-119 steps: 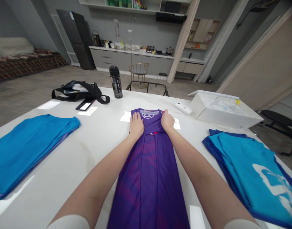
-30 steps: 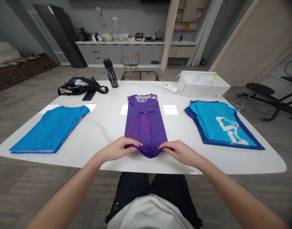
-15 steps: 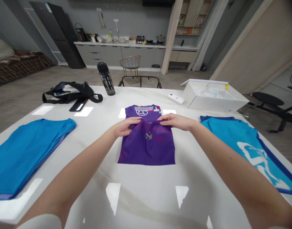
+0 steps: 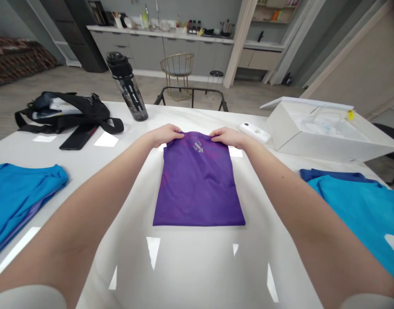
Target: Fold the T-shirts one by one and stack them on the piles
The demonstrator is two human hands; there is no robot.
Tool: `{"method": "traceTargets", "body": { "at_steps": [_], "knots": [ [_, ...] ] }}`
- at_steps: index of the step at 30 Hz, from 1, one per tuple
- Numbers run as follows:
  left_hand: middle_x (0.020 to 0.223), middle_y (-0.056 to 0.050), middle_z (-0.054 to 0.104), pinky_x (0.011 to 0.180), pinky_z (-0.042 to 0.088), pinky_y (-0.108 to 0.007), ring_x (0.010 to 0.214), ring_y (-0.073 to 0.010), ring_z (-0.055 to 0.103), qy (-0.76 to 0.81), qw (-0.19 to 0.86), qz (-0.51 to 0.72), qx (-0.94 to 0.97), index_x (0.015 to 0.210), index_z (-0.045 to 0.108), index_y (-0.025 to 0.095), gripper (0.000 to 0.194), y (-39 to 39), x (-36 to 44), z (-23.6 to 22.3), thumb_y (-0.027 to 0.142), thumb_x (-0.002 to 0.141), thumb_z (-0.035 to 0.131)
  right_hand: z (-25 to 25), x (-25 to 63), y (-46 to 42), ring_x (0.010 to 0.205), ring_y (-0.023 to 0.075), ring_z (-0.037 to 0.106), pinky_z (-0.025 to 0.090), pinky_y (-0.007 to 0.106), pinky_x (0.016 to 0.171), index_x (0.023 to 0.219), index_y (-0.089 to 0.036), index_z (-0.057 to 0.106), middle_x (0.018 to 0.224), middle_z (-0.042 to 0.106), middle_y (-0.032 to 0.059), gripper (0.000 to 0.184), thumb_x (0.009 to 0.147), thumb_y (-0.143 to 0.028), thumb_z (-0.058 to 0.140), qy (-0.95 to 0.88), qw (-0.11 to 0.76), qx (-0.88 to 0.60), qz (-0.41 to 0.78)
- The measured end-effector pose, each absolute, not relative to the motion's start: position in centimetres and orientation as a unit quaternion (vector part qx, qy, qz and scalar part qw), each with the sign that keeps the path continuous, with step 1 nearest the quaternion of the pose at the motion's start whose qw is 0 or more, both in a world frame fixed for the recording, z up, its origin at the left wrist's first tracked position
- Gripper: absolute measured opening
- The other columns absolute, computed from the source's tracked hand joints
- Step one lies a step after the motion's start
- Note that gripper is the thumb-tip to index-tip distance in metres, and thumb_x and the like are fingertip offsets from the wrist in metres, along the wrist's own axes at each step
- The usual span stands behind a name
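Blue shirt [image 4: 19, 189]: lying folded on the white table [image 4: 190, 270], running out of view at the left.
Bag [image 4: 87, 110]: resting behind that shirt, black and gaping open.
Phone [image 4: 77, 138]: lying dark side up just in front of the bag.
Bottle [image 4: 128, 88]: standing near the table's far edge, right of the bag.
Left hand [image 4: 167, 134]: pinching the far left corner of the purple shirt [image 4: 198, 184] between thumb and fingers.
Purple shirt: occupying the middle of the table, folded into a block — a grey mark is showing near its far edge.
Right hand [image 4: 228, 136]: pinching the far right corner the same way.
White gadget [image 4: 254, 132]: lying between the right hand and the box.
Box [image 4: 332, 139]: standing open, holding pale stuff.
Shirt pile [image 4: 357, 210]: lying at far right — bright blue is covering darker blue.
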State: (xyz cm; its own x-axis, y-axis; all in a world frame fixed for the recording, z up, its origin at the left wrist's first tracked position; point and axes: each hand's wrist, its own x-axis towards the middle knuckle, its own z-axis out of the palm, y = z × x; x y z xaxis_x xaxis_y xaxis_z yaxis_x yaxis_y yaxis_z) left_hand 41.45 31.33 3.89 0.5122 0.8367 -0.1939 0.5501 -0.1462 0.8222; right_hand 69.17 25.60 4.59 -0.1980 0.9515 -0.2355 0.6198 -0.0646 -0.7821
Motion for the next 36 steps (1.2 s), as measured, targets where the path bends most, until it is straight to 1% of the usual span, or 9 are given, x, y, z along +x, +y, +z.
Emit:
{"method": "traceTargets", "body": {
  "at_steps": [4, 10, 14, 17, 21, 25, 29, 32, 36],
  "knots": [
    [0.105, -0.008, 0.075, 0.097, 0.050, -0.032, 0.103, -0.0233, 0.067, 0.538, 0.190, 0.148, 0.808, 0.099, 0.077, 0.017, 0.020, 32.8, 42.3, 0.1, 0.018, 0.081, 0.069, 0.4, 69.2, 26.8, 0.105, 0.0204, 0.066, 0.046, 0.031, 0.100, 0.107, -0.017, 0.077, 0.112, 0.075, 0.0070, 0.027, 0.086, -0.012, 0.060, -0.711, 0.148, -0.663, 0.179],
    [0.113, -0.008, 0.073, 0.098, 0.049, -0.032, 0.106, -0.0221, 0.066, 0.551, 0.188, 0.160, 0.798, 0.115, 0.071, 0.018, 0.033, 31.9, 41.7, -1.2, 0.015, 0.084, 0.062, -1.8, 69.1, 25.0, 0.110, 0.0215, 0.064, 0.046, 0.033, 0.099, 0.117, -0.021, 0.071, 0.118, 0.072, 0.0067, 0.030, 0.091, -0.019, 0.056, -0.701, 0.189, -0.680, 0.103],
    [0.129, -0.015, 0.064, 0.104, 0.045, -0.044, 0.119, -0.0269, 0.060, 0.547, 0.052, 0.214, 0.808, 0.134, 0.058, 0.016, 0.045, 28.8, 42.4, -0.9, 0.011, 0.091, 0.046, -1.3, 67.5, 22.9, 0.116, 0.0323, 0.058, 0.046, 0.048, 0.097, 0.132, -0.018, 0.060, 0.127, 0.064, 0.0161, 0.040, 0.094, -0.028, 0.054, -0.636, 0.190, -0.748, -0.015],
    [0.144, -0.016, 0.054, 0.116, 0.033, -0.048, 0.133, -0.0271, 0.050, 0.454, -0.022, 0.221, 0.863, 0.141, 0.052, 0.014, 0.047, 25.2, 44.1, -1.4, 0.016, 0.098, 0.034, -1.1, 65.2, 21.0, 0.128, 0.0337, 0.049, 0.037, 0.051, 0.106, 0.139, -0.012, 0.053, 0.140, 0.055, 0.0211, 0.045, 0.098, -0.026, 0.045, -0.652, 0.204, -0.724, -0.092],
    [0.158, -0.011, 0.041, 0.122, 0.024, -0.051, 0.147, -0.0265, 0.034, 0.447, 0.035, 0.127, 0.885, 0.152, 0.041, 0.014, 0.055, 22.1, 45.8, -3.2, 0.039, 0.105, 0.025, -2.5, 62.9, 19.1, 0.145, 0.0270, 0.033, 0.020, 0.050, 0.120, 0.149, -0.014, 0.044, 0.156, 0.042, 0.0138, 0.052, 0.105, -0.037, 0.028, -0.718, 0.159, -0.677, -0.038],
    [0.164, -0.009, 0.030, 0.124, 0.018, -0.051, 0.152, -0.0263, 0.025, 0.521, 0.068, 0.082, 0.847, 0.156, 0.033, 0.015, 0.067, 22.4, 45.4, -4.2, 0.053, 0.103, 0.018, -3.5, 63.7, 18.9, 0.151, 0.0285, 0.021, 0.013, 0.058, 0.120, 0.157, -0.016, 0.032, 0.164, 0.027, 0.0117, 0.066, 0.104, -0.054, 0.018, -0.661, 0.086, -0.744, 0.044],
    [0.165, -0.014, 0.025, 0.124, 0.015, -0.052, 0.153, -0.0284, 0.022, 0.575, 0.024, 0.120, 0.809, 0.158, 0.028, 0.010, 0.071, 22.7, 45.2, -3.7, 0.053, 0.103, 0.017, -2.9, 64.3, 18.8, 0.153, 0.0319, 0.015, 0.008, 0.066, 0.118, 0.159, -0.014, 0.025, 0.166, 0.018, 0.0150, 0.069, 0.104, -0.055, 0.016, -0.605, 0.080, -0.791, 0.044],
    [0.165, -0.011, 0.025, 0.125, 0.011, -0.052, 0.153, -0.0256, 0.020, 0.528, 0.001, 0.139, 0.838, 0.158, 0.028, 0.014, 0.064, 21.4, 45.7, -3.4, 0.046, 0.104, 0.018, -2.7, 62.7, 17.8, 0.154, 0.0276, 0.011, 0.002, 0.060, 0.121, 0.159, -0.015, 0.026, 0.167, 0.018, 0.0133, 0.065, 0.105, -0.049, 0.017, -0.661, 0.107, -0.743, 0.000],
    [0.163, -0.008, 0.031, 0.124, 0.015, -0.053, 0.152, -0.0249, 0.026, 0.490, 0.058, 0.090, 0.865, 0.156, 0.036, 0.020, 0.060, 19.9, 45.5, -4.0, 0.047, 0.104, 0.022, -3.4, 61.4, 16.1, 0.153, 0.0245, 0.016, 0.003, 0.054, 0.123, 0.158, -0.018, 0.030, 0.166, 0.023, 0.0090, 0.065, 0.104, -0.053, 0.017, -0.707, 0.085, -0.700, 0.051]
  ]
}}
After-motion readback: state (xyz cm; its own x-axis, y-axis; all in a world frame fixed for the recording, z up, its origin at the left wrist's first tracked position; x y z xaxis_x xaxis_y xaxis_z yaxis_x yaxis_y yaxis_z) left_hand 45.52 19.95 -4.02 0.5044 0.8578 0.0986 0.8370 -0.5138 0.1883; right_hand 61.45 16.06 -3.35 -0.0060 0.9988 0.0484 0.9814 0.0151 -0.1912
